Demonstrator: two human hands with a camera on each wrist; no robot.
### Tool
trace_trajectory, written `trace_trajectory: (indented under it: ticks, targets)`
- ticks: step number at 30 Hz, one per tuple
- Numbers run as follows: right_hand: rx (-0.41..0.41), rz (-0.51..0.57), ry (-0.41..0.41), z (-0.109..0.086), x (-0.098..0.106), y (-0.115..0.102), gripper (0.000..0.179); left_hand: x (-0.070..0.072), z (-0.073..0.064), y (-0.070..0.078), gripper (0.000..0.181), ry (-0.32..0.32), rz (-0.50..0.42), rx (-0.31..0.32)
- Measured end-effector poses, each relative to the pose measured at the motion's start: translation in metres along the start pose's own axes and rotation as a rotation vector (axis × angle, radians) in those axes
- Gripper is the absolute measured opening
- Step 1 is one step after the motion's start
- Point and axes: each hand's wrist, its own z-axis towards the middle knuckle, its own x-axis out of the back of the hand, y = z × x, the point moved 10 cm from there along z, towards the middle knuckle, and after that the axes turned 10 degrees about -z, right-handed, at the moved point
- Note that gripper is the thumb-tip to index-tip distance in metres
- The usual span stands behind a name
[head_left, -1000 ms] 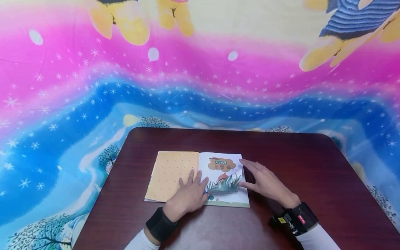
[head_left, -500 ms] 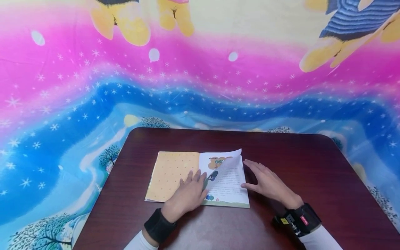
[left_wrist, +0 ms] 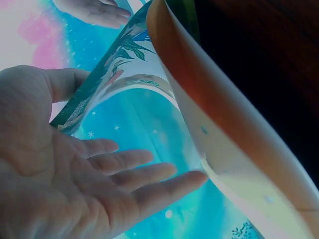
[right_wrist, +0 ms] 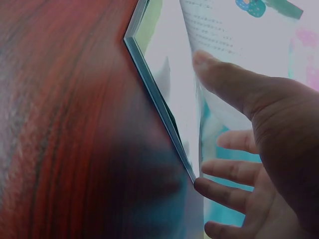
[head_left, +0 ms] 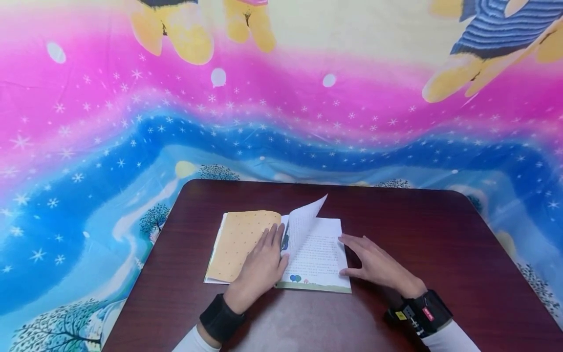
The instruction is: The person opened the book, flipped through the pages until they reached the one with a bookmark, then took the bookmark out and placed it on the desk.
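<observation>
An open picture book (head_left: 321,259) lies on the table, its left side an orange dotted page (head_left: 239,237) and its right side white with lines of text. One white leaf (head_left: 303,220) stands up, curling leftward from the middle fold. My left hand (head_left: 261,266) rests by the fold with straight fingers, its thumb beside the raised leaf. In the left wrist view, a leaf with painted grass (left_wrist: 132,55) bows past the thumb. My right hand (head_left: 380,261) is at the book's right edge, fingers spread and fingertips at the page border; nothing is gripped.
The dark red-brown table (head_left: 418,225) extends around the book. Behind it hangs a printed cloth (head_left: 281,112) with pink and blue bands and snowflakes. A black band (head_left: 222,318) wraps the left wrist, and another black band with a device (head_left: 422,313) is on the right.
The white leaf has lifted from the right side and swung left, uncovering a text page. My left hand has moved slightly up along the fold. My right hand stays near the right edge.
</observation>
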Motion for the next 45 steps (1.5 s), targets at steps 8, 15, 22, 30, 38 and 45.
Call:
trace_trajectory:
  ticks: [8,15,22,30,38,45]
  targets:
    - [0.036,0.035,-0.064,-0.003,-0.006,-0.003,0.101,0.016,-0.003,0.002,0.086,0.117,0.037,-0.066]
    - [0.052,0.057,-0.063,-0.004,-0.005,-0.004,0.102,0.03,-0.009,0.009,0.113,0.27,0.087,-0.176]
    - [0.076,0.056,-0.044,-0.003,-0.003,-0.006,0.105,0.036,-0.009,0.013,0.121,0.306,0.151,-0.22]
    - [0.083,0.06,-0.06,-0.003,-0.006,-0.007,0.107,0.031,-0.006,0.008,0.099,0.247,0.298,-0.166]
    - [0.092,0.056,-0.07,-0.003,-0.007,-0.007,0.106,0.012,-0.008,-0.002,0.076,0.095,0.282,-0.129]
    - [0.095,0.064,-0.087,-0.002,-0.01,-0.006,0.106,-0.003,-0.014,-0.009,0.061,-0.029,0.254,-0.106]
